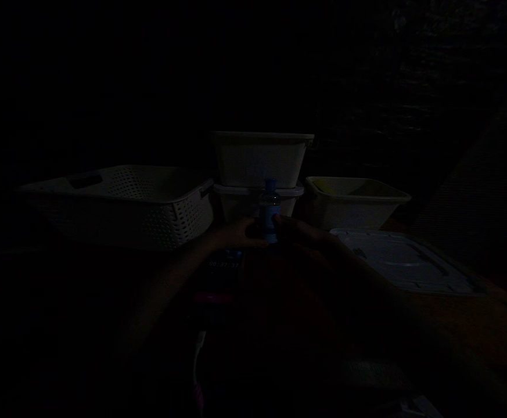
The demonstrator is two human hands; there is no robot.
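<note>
The scene is very dark. A small clear bottle (269, 216) with a blue cap and a blue label stands upright in the middle. My right hand (299, 230) grips it from the right, its thumb lying across the front of the label. From the left, my left hand (236, 233) reaches to the lower part of the bottle, thumb and fingers apart in a C shape. Whether its fingertips touch the bottle I cannot tell. Just nearer than my left hand lies a phone (223, 267) with a lit timer on its screen.
Behind the bottle stand two stacked white bins (257, 159). A perforated white basket (118, 215) sits left, and an open pale bin (353, 206) with something yellowish inside sits right. A flat lid (401, 261) lies in front of it. A white cable (197, 351) runs toward me.
</note>
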